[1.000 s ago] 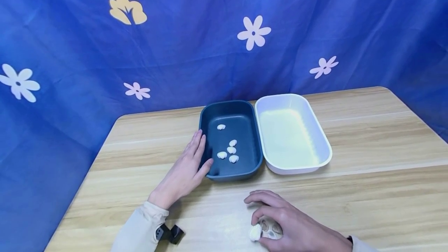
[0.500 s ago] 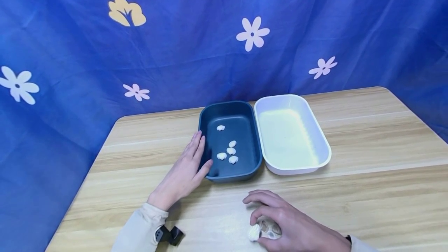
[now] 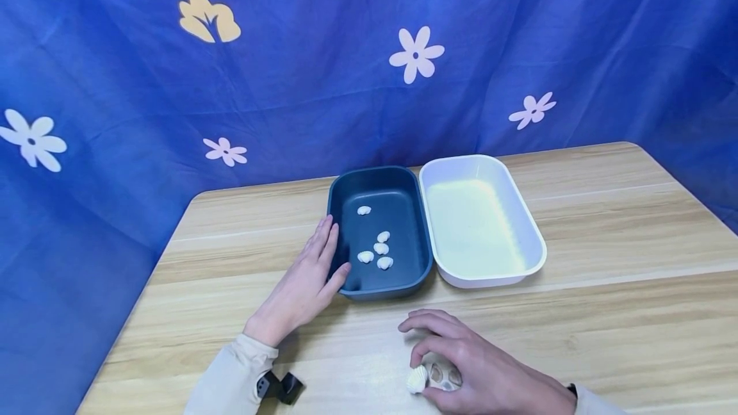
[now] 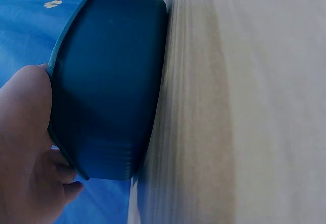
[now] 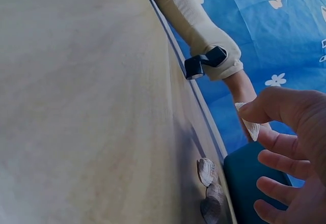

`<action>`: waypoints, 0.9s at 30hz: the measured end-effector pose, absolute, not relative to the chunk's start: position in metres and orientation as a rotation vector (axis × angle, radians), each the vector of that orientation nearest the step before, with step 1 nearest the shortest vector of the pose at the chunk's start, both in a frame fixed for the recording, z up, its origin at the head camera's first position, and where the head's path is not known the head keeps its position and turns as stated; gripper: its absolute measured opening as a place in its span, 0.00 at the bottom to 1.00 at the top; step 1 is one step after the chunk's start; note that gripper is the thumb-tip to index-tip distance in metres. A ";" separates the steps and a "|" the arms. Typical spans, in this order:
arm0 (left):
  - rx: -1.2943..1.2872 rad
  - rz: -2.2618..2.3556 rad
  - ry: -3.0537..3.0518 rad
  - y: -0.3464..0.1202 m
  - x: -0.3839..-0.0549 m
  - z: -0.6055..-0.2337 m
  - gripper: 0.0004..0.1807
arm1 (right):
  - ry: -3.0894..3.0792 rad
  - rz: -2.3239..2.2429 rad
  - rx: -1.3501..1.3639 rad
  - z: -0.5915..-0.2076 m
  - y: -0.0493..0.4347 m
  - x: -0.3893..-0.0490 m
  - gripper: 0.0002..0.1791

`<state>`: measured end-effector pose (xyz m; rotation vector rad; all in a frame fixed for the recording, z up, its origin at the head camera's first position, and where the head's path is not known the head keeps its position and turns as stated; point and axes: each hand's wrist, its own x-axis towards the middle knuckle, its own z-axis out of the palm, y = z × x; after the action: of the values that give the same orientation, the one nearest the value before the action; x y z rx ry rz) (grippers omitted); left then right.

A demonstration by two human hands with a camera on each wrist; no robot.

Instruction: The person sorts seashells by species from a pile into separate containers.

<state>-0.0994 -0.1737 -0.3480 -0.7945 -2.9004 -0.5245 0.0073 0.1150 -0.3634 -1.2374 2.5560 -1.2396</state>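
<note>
Right hand (image 3: pixel 481 364) pinches white shell (image 3: pixel 416 379); left hand (image 3: pixel 302 284), straight-fingered, touches dark tray (image 3: pixel 394 210) at 8–9 o'clock. Risk: narrow fingertip pinch could let shell slip onto desk (image 3: pixel 605 287).

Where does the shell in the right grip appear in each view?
Head: the shell is near the bottom edge, just right of centre.
Left wrist: not in it.
Right wrist: right of centre, just below mid-height.
Shared landmark: the dark blue box, in all three.

Six white shells (image 3: pixel 385 263), two trays (image 3: pixel 475 226)
</note>
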 end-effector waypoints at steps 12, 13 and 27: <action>-0.785 -0.518 -2.910 -0.174 -0.099 -0.347 0.38 | 2.586 -1.246 -1.267 -0.360 0.113 0.004 0.16; -0.784 -0.519 -2.911 -0.174 -0.099 -0.346 0.38 | 2.588 -1.251 -1.280 -0.360 0.113 0.004 0.17; -0.785 -0.515 -2.904 -0.174 -0.098 -0.346 0.38 | 2.610 -1.259 -1.316 -0.357 0.111 0.002 0.18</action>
<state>-0.0980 -0.1738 -0.3460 -0.7848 -2.9042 -0.5147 0.0021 0.1111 -0.3575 -1.3157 2.6099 -1.2585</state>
